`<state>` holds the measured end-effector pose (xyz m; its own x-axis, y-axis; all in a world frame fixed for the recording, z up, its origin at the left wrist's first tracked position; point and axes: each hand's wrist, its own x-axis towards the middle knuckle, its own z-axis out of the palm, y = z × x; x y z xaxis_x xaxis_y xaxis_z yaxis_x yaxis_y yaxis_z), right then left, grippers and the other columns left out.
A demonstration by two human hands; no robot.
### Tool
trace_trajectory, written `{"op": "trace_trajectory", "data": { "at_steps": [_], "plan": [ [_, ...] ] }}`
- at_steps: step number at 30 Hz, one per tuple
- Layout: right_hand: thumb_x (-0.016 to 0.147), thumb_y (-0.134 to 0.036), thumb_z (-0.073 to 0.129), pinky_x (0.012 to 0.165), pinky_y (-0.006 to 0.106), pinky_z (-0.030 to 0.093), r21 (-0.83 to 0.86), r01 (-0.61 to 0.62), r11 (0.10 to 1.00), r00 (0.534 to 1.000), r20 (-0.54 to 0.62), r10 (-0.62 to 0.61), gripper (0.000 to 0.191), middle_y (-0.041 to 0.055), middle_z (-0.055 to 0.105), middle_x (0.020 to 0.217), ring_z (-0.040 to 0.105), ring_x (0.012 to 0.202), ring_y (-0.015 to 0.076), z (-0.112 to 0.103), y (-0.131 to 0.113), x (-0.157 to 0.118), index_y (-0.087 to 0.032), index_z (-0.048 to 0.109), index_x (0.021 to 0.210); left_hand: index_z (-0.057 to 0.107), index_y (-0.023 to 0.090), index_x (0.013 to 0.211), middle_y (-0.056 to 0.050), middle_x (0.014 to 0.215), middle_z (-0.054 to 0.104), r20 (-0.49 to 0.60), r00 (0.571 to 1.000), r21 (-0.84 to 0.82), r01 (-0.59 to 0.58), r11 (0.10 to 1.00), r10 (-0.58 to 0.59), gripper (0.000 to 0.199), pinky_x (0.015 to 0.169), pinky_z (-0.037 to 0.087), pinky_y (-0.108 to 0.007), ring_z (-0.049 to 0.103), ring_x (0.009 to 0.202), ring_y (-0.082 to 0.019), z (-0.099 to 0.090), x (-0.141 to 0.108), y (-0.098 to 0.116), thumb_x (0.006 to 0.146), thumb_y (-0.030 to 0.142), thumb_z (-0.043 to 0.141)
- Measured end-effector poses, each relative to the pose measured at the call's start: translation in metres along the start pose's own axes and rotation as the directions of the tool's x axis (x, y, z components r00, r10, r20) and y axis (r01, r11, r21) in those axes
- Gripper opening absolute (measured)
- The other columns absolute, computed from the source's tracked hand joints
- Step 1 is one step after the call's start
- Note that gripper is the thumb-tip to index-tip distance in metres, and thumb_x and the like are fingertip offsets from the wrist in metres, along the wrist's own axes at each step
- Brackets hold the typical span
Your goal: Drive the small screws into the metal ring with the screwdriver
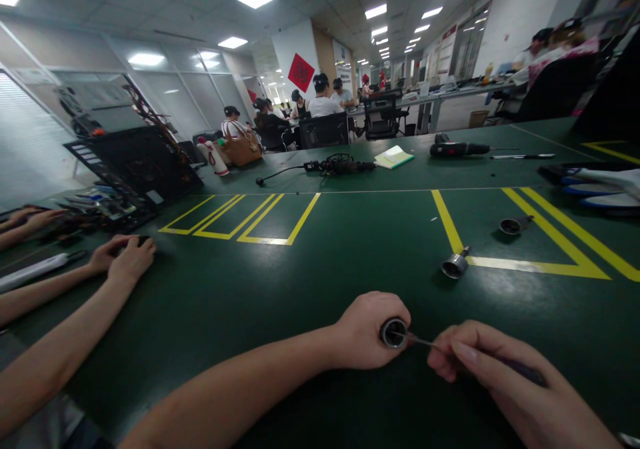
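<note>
My left hand [370,329] is wrapped round a hole saw [394,333], a round metal cup whose open mouth faces me. My right hand [490,362] grips a thin screwdriver [424,342] with a dark handle that lies mostly hidden in the palm. The slim shaft reaches left to the hole saw's rim, and its tip seems to show inside the cup. Beyond my hands a second hole saw [455,265] lies on its side by a yellow tape corner. A third hole saw [515,225] rests farther back, inside the taped outline.
The green table [280,289] carries yellow tape outlines [290,226]. At the back are a power drill [460,149], a notepad [395,157] and a black cabled device [340,164]. White-and-blue objects [600,186] sit right. A co-worker's hands [125,259] work at left.
</note>
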<state>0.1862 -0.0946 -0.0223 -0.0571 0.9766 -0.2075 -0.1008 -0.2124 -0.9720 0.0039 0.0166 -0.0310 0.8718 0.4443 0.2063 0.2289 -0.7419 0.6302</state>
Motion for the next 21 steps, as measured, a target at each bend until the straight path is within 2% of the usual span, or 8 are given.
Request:
{"op": "trace_trajectory", "data": {
  "at_steps": [4, 8, 10, 15, 21],
  "plan": [
    [0.088, -0.044, 0.051, 0.074, 0.030, 0.052, -0.184, 0.101, 0.978, 0.995, 0.010, -0.101, 0.029, 0.0038, 0.070, 0.084, 0.064, 0.084, 0.0228, -0.0056, 0.0061, -0.0043, -0.027, 0.072, 0.078, 0.051, 0.017, 0.076, 0.000, 0.073, 0.058, 0.018, 0.999, 0.037, 0.042, 0.998, -0.043, 0.014, 0.067, 0.041, -0.025, 0.052, 0.066, -0.012, -0.0003, 0.0002, 0.0026, 0.076, 0.025, 0.062],
    [0.085, -0.046, 0.054, 0.071, 0.030, 0.055, -0.346, 0.186, 0.919, 0.974, -0.061, -0.220, 0.027, 0.0051, 0.073, 0.089, 0.066, 0.087, 0.0263, -0.0049, 0.0073, -0.0097, -0.028, 0.074, 0.079, 0.050, 0.018, 0.083, 0.000, 0.079, 0.058, 0.021, 0.988, 0.057, 0.149, 0.987, -0.151, 0.021, 0.065, 0.041, -0.025, 0.051, 0.068, -0.012, -0.0021, 0.0003, 0.0053, 0.074, 0.029, 0.066],
    [0.084, -0.047, 0.055, 0.069, 0.030, 0.056, -0.382, 0.210, 0.900, 0.961, -0.088, -0.262, 0.026, 0.0049, 0.073, 0.090, 0.067, 0.087, 0.0267, -0.0036, 0.0064, -0.0108, -0.029, 0.074, 0.079, 0.050, 0.018, 0.084, 0.000, 0.081, 0.057, 0.022, 0.981, 0.069, 0.193, 0.979, -0.194, 0.019, 0.065, 0.040, -0.025, 0.051, 0.069, -0.012, -0.0032, 0.0002, 0.0055, 0.074, 0.025, 0.064],
    [0.085, -0.044, 0.054, 0.072, 0.028, 0.056, -0.410, 0.174, 0.895, 0.977, -0.045, -0.210, 0.025, 0.0037, 0.073, 0.087, 0.068, 0.086, 0.0248, -0.0045, 0.0037, -0.0082, -0.029, 0.074, 0.081, 0.050, 0.018, 0.083, 0.001, 0.083, 0.056, -0.009, 0.955, 0.110, 0.297, 0.949, -0.298, 0.017, 0.064, 0.038, -0.025, 0.049, 0.072, -0.013, -0.0046, 0.0010, 0.0062, 0.071, 0.012, 0.059],
    [0.085, -0.043, 0.055, 0.074, 0.029, 0.056, -0.387, 0.179, 0.905, 0.982, 0.008, -0.190, 0.023, 0.0035, 0.073, 0.088, 0.067, 0.088, 0.0249, 0.0012, 0.0001, -0.0021, -0.030, 0.074, 0.085, 0.051, 0.019, 0.086, 0.000, 0.084, 0.056, 0.009, 0.949, 0.243, 0.305, 0.921, -0.316, 0.017, 0.069, 0.040, -0.028, 0.051, 0.075, -0.015, -0.0091, 0.0046, 0.0057, 0.072, 0.011, 0.057]
  ]
}}
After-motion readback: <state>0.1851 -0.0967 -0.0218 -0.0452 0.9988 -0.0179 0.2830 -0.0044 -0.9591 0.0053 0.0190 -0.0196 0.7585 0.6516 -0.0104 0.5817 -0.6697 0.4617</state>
